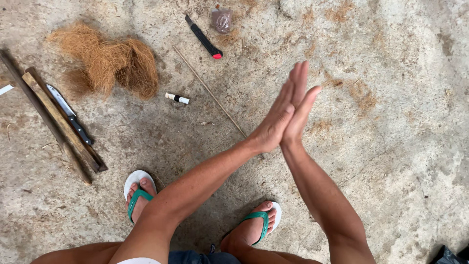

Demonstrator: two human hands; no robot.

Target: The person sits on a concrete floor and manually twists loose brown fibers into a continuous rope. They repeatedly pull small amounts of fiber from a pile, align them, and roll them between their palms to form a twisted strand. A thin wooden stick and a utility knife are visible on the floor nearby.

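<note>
- The person's left hand and right hand are pressed flat together, palm against palm, fingers stretched out and pointing away from the body; neither hand grasps anything, and nothing shows between the palms.
- The joined hands are held above a rough grey concrete floor, with both bare forearms reaching forward from the bottom of the view.
- Nearest to the hands is a long thin pale stick, lying on the floor on a slant; its near end runs under the left wrist as seen from the head camera, and whether it touches the hand cannot be told.
- Just beside the stick's middle, on its left, lies a small white tube with a black band.
- Beyond the far end of the stick lies a black utility cutter with a red end, and near it a small crumpled clear plastic bag holding something dark.
- To the far left sits a loose mound of brown coconut fibre, with smaller wisps of the same fibre scattered across the floor.
- At the left edge lie several brown wooden slats side by side on a slant, and a kitchen knife with a steel blade and black handle rests on top of them.
- Below the arms, both feet wear white flip-flops with green straps, set apart on the floor.
</note>
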